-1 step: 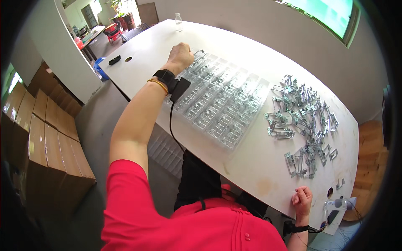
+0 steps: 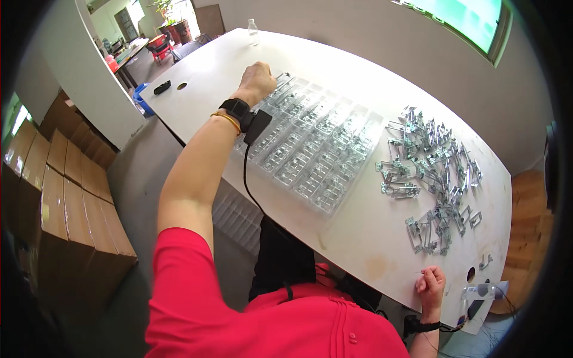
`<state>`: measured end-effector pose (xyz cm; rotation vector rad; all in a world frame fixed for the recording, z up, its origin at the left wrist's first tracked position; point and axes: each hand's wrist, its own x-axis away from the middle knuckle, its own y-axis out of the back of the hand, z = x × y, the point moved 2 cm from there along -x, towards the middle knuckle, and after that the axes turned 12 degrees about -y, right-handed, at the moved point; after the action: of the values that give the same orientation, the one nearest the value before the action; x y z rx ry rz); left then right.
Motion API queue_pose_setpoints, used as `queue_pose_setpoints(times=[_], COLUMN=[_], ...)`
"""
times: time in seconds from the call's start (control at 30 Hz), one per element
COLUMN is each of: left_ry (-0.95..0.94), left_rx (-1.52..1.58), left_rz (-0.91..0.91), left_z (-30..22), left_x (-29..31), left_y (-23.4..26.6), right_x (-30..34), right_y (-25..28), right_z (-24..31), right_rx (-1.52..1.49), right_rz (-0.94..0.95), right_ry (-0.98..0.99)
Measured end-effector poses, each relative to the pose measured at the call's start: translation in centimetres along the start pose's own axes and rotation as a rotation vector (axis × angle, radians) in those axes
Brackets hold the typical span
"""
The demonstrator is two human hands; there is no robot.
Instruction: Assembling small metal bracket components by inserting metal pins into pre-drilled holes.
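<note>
A clear plastic tray [image 2: 327,206] with rows of long compartments lies on the white table, small shiny metal parts in its compartments. At the tray's far left corner is my left hand [image 2: 258,80], closed, knuckles up; whatever its fingers hold is hidden. My right hand [image 2: 431,283] is curled closed by the table's near right edge, below a heap of metal brackets [image 2: 439,161]. A thin dark sliver pokes out by its fingertips, too small to name. The heap, tangled grey frames and rods, lies to the right of the tray.
A clear bottle [image 2: 253,33] stands at the far edge. A black object [image 2: 162,88] lies near a cable hole at the left. Another clear bottle [image 2: 480,291] lies at the right corner, near a loose bracket [image 2: 486,261]. Cardboard boxes [image 2: 71,209] are stacked on the left floor.
</note>
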<state>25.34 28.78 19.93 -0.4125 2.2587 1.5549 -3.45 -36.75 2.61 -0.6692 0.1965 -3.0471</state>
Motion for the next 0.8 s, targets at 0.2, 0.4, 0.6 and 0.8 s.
queue_pose_setpoints(times=[0.2,0.4,0.6,0.8], left_ry=[0.072,0.087,0.080,0.001], left_rx=[-0.045,-0.103,-0.060,-0.120], left_rz=[0.131,0.175,0.238,0.221], left_z=[1.2,1.7,1.2,0.8], left_x=[-2.6,-3.9,-4.3,-4.3], left_y=[-3.3,-6.0,-6.8,-8.0], right_x=[0.1,0.0,0.0,0.3], right_y=[-0.2,-0.4,-0.6,-0.8], right_z=[-0.2,-0.4,-0.5,-0.4], right_rx=[-0.047,-0.029,0.005,-0.031], right_rz=[-0.031,-0.057,-0.070,-0.076], right_ry=[0.031,0.055,0.059,0.064])
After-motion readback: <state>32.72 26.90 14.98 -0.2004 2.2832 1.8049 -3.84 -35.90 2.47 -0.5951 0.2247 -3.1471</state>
